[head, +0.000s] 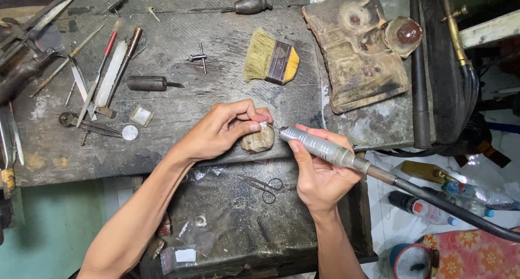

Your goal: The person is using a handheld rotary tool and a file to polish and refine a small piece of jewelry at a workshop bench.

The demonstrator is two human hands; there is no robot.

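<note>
Tools lie scattered on the left of the worn bench (179, 108): files (108, 73) in a loose bunch, a dark-handled awl (149, 83), and below them a small square glass piece (141, 115) beside a round white disc (130, 132). Left hand (219, 130) comes in from lower left, fingers curled, thumb and forefinger pinched on a tiny silver piece (264, 125). That piece sits at the bench's front edge, held just above a worn wooden peg (258, 140), which the lower fingers of the same hand wrap round. Yellow-handled brush (271, 58) lies behind the hand, well apart from it, with a small T-shaped key (199, 57) to its left and another dark-handled tool (244, 5) near the bench's back edge. Below the bench edge a dark tray (244, 219) holds thin scissors (262, 186), a small ring (201, 220) and a clear bag (181, 254). Right hand (319, 173) is closed round a grey rotary handpiece (319, 145), palm up, thumb along the barrel; the tip points left and meets the silver piece or stops just short, cannot tell which. Black flexible shaft (449, 208) runs from the handpiece off to the lower right. Scorched block (357, 51) rests on the bench's right end. Plastic bottles (433, 208) lie on the floor at far right.
</note>
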